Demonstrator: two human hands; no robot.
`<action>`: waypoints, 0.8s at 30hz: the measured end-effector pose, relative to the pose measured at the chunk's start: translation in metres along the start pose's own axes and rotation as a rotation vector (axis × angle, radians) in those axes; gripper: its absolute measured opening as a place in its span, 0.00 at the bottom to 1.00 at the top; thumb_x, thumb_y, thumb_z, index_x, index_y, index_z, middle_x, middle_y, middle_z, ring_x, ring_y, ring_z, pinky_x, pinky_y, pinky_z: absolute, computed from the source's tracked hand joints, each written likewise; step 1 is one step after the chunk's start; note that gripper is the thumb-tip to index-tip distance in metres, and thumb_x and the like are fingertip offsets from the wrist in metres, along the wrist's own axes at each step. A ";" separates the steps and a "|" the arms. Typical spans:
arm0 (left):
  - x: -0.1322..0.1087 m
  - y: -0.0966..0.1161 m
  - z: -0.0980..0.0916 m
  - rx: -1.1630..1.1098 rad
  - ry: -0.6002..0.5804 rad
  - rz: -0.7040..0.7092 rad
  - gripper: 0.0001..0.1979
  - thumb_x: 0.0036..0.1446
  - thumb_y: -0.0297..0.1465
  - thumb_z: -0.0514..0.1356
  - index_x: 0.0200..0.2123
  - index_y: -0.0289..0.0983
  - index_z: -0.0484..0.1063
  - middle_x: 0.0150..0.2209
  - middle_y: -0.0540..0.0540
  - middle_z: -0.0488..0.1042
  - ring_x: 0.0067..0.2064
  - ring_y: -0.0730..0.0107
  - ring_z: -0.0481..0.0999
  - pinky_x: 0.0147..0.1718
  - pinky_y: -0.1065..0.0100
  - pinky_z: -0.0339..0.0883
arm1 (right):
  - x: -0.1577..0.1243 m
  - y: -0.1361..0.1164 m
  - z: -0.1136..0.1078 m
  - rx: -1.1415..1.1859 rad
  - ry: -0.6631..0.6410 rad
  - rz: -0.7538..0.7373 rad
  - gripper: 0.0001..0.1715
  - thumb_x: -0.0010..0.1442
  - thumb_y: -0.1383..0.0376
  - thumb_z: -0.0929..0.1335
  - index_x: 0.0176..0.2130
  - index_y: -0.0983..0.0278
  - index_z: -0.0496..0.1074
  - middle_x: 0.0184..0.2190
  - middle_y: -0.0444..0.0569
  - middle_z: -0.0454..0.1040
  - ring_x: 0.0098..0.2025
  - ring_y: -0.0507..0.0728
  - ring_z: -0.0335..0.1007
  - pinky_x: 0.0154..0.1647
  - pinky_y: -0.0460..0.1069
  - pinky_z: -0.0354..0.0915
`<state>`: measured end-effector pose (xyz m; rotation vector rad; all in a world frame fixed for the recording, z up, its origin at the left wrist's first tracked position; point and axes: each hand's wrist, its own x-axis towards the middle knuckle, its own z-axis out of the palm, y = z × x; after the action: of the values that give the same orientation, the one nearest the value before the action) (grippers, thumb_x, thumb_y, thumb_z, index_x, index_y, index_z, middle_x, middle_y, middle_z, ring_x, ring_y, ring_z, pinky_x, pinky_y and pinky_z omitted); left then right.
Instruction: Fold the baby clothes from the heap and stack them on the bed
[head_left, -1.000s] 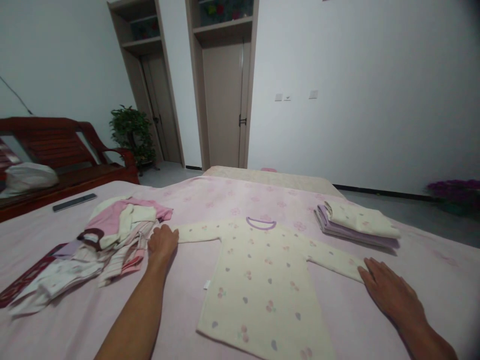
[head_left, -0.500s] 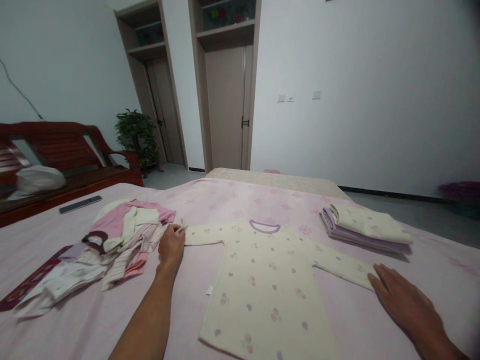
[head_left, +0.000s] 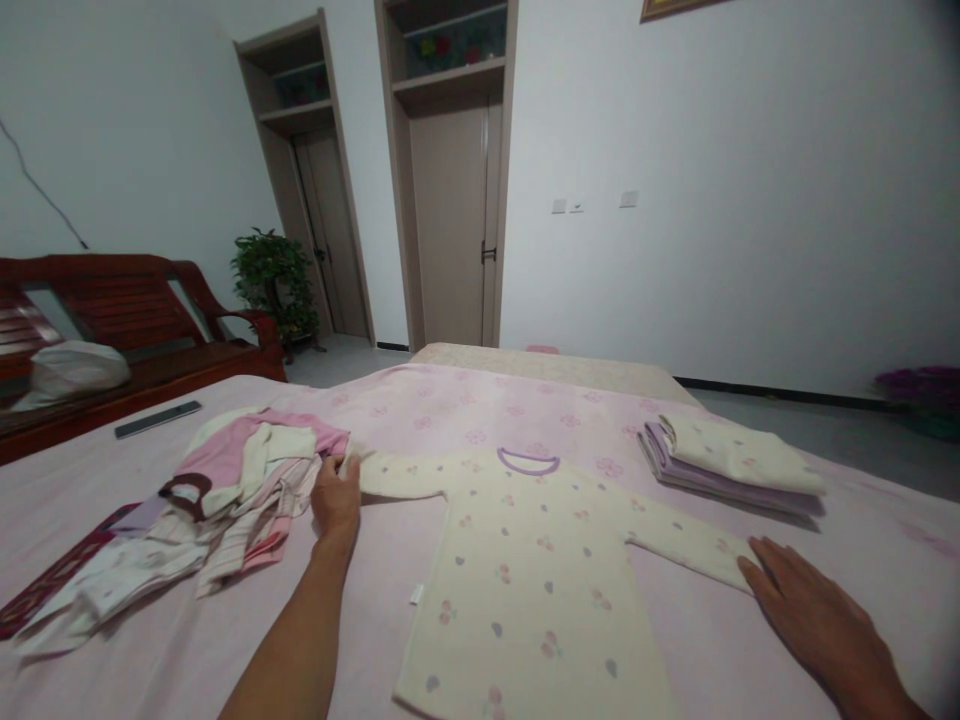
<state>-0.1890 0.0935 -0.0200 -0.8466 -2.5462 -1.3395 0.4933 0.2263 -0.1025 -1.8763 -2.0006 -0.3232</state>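
A cream long-sleeved top [head_left: 525,580] with small printed shapes and a purple neckband lies spread flat on the pink bedsheet [head_left: 480,410]. My left hand [head_left: 336,497] pinches the cuff of its left sleeve, right beside a heap of pink and white clothes [head_left: 217,490]. Resting flat with fingers stretched out, my right hand [head_left: 814,617] touches the end of the right sleeve.
A folded stack of cream and purple garments [head_left: 731,458] sits on the bed at the right. A dark remote [head_left: 157,419] lies at the bed's left edge, with a red wooden bench [head_left: 135,320] and a potted plant [head_left: 274,280] beyond. Closed doors stand behind.
My left hand went from lying by the sleeve end to pinching its cuff, tugging it slightly left. My right hand stayed at the right sleeve end.
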 end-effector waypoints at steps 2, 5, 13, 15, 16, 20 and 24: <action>0.004 -0.005 -0.005 0.064 -0.005 -0.057 0.16 0.62 0.41 0.55 0.46 0.38 0.73 0.44 0.37 0.79 0.43 0.51 0.78 0.42 0.56 0.69 | 0.000 -0.003 -0.003 -0.002 -0.033 0.006 0.40 0.65 0.47 0.53 0.62 0.67 0.67 0.64 0.56 0.67 0.66 0.68 0.60 0.66 0.66 0.57; 0.006 -0.010 -0.009 0.128 -0.078 -0.071 0.14 0.59 0.38 0.58 0.44 0.39 0.75 0.43 0.37 0.79 0.44 0.47 0.78 0.42 0.53 0.69 | -0.001 -0.008 -0.009 -0.022 -0.065 0.016 0.40 0.66 0.48 0.52 0.63 0.67 0.66 0.65 0.56 0.65 0.67 0.68 0.58 0.66 0.66 0.56; -0.016 0.022 0.023 0.107 -0.206 0.607 0.22 0.68 0.35 0.46 0.61 0.38 0.67 0.62 0.41 0.69 0.66 0.59 0.62 0.65 0.56 0.55 | -0.008 -0.026 -0.024 -0.082 -0.088 0.026 0.39 0.67 0.51 0.49 0.65 0.68 0.63 0.67 0.55 0.62 0.70 0.66 0.53 0.68 0.66 0.52; -0.026 0.029 0.037 0.174 -0.419 0.724 0.23 0.69 0.37 0.46 0.63 0.39 0.65 0.64 0.42 0.67 0.68 0.60 0.60 0.66 0.56 0.54 | -0.009 -0.028 -0.027 -0.092 -0.091 0.005 0.39 0.68 0.51 0.48 0.65 0.66 0.62 0.67 0.54 0.61 0.70 0.65 0.51 0.68 0.67 0.50; -0.030 0.032 0.044 0.234 -0.506 0.755 0.24 0.69 0.38 0.46 0.64 0.39 0.64 0.66 0.42 0.65 0.69 0.58 0.58 0.66 0.53 0.53 | -0.009 -0.030 -0.029 -0.096 -0.096 0.004 0.39 0.68 0.51 0.48 0.66 0.66 0.62 0.68 0.54 0.61 0.71 0.65 0.50 0.68 0.68 0.49; -0.040 0.039 0.058 0.458 -0.635 0.729 0.28 0.68 0.43 0.49 0.67 0.38 0.60 0.70 0.36 0.57 0.70 0.43 0.53 0.64 0.42 0.49 | -0.012 -0.036 -0.036 -0.129 -0.138 0.057 0.39 0.68 0.52 0.47 0.67 0.65 0.60 0.69 0.52 0.58 0.72 0.63 0.48 0.70 0.67 0.45; -0.044 0.052 0.068 0.500 -0.600 0.688 0.26 0.69 0.41 0.46 0.65 0.36 0.62 0.67 0.33 0.61 0.69 0.42 0.57 0.62 0.40 0.52 | -0.012 -0.045 -0.045 -0.192 -0.147 0.059 0.37 0.69 0.54 0.48 0.67 0.66 0.60 0.69 0.53 0.59 0.72 0.63 0.48 0.70 0.67 0.43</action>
<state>-0.1153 0.1521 -0.0397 -1.9496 -2.3669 -0.2470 0.4543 0.1926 -0.0630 -2.1290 -2.0670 -0.3832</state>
